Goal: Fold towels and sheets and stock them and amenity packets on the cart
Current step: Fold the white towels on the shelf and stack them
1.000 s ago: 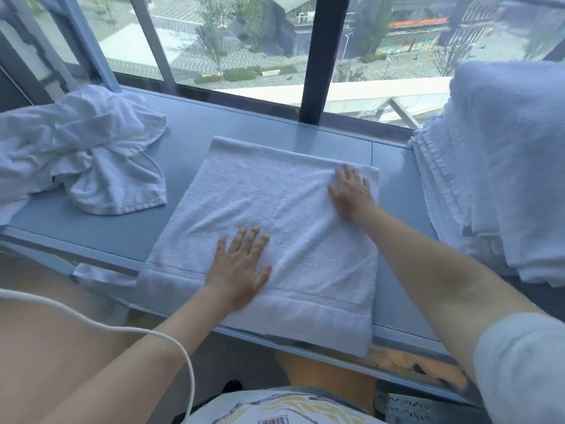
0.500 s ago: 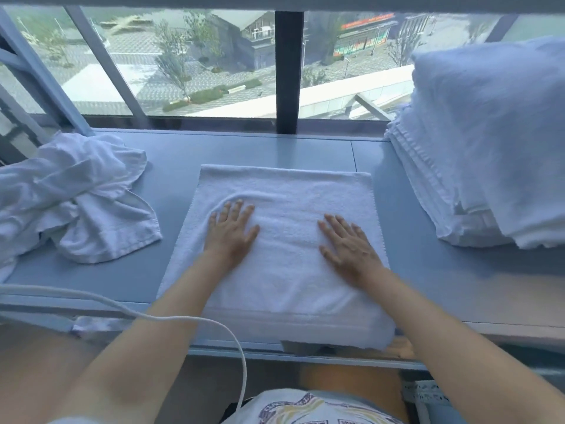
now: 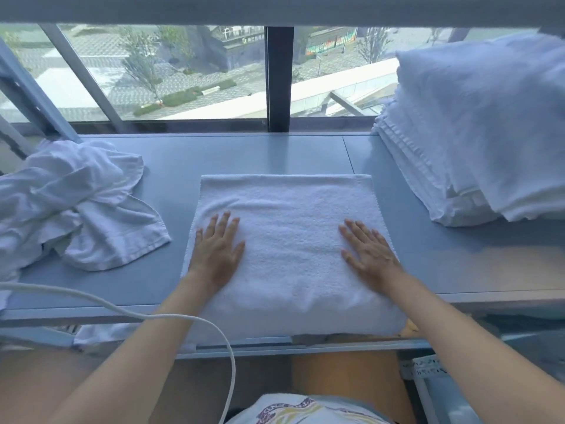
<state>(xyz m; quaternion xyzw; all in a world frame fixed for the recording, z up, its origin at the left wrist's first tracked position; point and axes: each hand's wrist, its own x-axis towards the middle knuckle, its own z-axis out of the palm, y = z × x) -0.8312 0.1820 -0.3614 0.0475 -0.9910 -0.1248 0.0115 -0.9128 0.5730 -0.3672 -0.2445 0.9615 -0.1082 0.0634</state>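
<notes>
A white terry towel (image 3: 290, 228) lies folded flat in the middle of the grey window ledge (image 3: 244, 154), its near edge hanging slightly over the front. My left hand (image 3: 218, 250) presses flat on the towel's left side, fingers straight and spread. My right hand (image 3: 368, 250) presses flat on its right side in the same way. Neither hand grips the cloth.
A crumpled heap of white linen (image 3: 76, 203) lies at the left of the ledge. A tall stack of folded white towels (image 3: 477, 133) stands at the right. A white cable (image 3: 153, 316) crosses my left forearm. The window glass and a dark post (image 3: 278, 78) stand behind the ledge.
Both hands have slid apart across the towel, the left toward its left edge and the right toward its right edge. The camera view has moved closer and squarer to the ledge.
</notes>
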